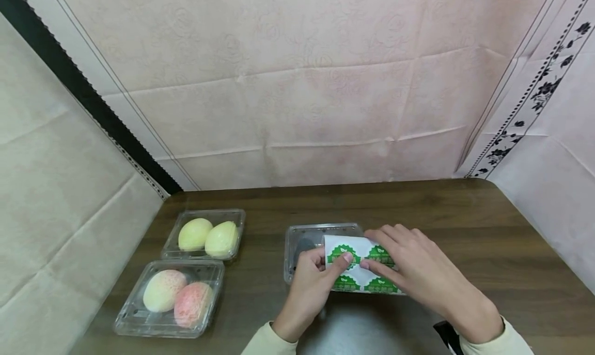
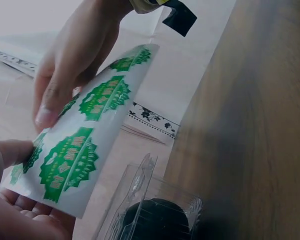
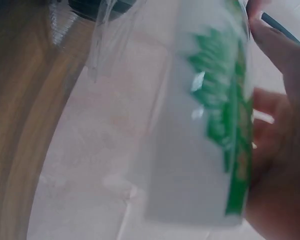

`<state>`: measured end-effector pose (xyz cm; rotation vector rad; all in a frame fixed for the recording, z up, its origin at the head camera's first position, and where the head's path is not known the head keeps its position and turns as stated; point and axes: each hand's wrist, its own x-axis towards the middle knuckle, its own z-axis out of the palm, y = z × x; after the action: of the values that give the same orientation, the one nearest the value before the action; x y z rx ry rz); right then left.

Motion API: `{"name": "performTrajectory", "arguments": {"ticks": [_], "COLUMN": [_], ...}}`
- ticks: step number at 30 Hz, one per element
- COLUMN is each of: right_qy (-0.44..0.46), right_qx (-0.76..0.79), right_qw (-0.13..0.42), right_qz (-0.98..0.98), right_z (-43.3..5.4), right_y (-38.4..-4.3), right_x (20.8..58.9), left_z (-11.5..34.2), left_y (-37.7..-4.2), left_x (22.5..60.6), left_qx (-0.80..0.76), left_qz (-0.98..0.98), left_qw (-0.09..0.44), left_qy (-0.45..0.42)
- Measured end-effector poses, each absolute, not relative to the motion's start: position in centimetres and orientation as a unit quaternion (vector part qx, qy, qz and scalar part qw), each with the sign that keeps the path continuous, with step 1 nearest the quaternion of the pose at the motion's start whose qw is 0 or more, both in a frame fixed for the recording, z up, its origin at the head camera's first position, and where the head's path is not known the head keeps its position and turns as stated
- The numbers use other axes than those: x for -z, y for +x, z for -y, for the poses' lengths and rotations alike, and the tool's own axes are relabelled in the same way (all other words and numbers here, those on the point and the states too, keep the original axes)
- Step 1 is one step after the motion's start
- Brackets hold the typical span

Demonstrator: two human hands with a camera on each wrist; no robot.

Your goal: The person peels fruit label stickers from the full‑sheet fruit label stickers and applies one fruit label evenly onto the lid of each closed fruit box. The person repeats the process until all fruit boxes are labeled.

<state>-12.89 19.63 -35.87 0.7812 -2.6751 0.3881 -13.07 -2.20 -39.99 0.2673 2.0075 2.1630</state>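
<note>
A white sheet of green scalloped stickers is held above the table between both hands. My left hand pinches its left end, thumb on the printed face and fingers underneath, as the left wrist view also shows. The right hand grips the sheet toward its far right part, with the thumb on the face and the other fingers over the far edge. In the left wrist view the sheet curves upward at its far end. Behind and partly under the sheet stands a clear plastic box with a dark round thing inside.
At the table's left stand two closed clear boxes. The back box has two pale yellow-green, rounded fruit-like pieces; the front box has one cream and one pink piece. Patterned cloth hangs behind the wooden table.
</note>
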Motion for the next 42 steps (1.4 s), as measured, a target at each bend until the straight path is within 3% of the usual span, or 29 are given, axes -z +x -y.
{"name": "performTrajectory", "arguments": {"ticks": [6, 9, 12, 19, 26, 33, 42], "right_qy": [0.270, 0.223, 0.171, 0.124, 0.114, 0.199, 0.268], "right_qx": [-0.198, -0.217, -0.234, -0.242, -0.251, -0.304, -0.396], "right_qw": [0.255, 0.302, 0.313, 0.271, 0.231, 0.222, 0.120], "right_qz": [0.907, 0.901, 0.905, 0.923, 0.933, 0.905, 0.870], "right_z": [-19.6, -19.2, -18.5, -16.9, -16.9, -17.8, -19.0], "right_y": [-12.6, -11.7, -10.6, -9.9, -10.1, -11.2, -11.7], "right_x": [35.7, 35.2, 35.1, 35.4, 35.5, 35.5, 35.3], "left_z": [2.1, 2.1, 2.0, 1.7, 1.5, 1.9, 2.2], "left_y": [-13.2, -13.3, -13.2, -13.1, -12.7, -12.8, -13.2], "left_x": [40.4, 40.4, 40.3, 40.1, 39.8, 39.7, 39.9], "left_qx": [-0.736, -0.739, -0.740, -0.754, -0.803, -0.827, -0.820], "left_qz": [-0.671, -0.671, -0.671, -0.656, -0.591, -0.544, -0.527], "left_qw": [0.057, 0.033, 0.014, -0.002, 0.068, 0.136, 0.198], "left_qy": [0.066, 0.051, 0.035, 0.028, 0.027, 0.048, 0.103]}}
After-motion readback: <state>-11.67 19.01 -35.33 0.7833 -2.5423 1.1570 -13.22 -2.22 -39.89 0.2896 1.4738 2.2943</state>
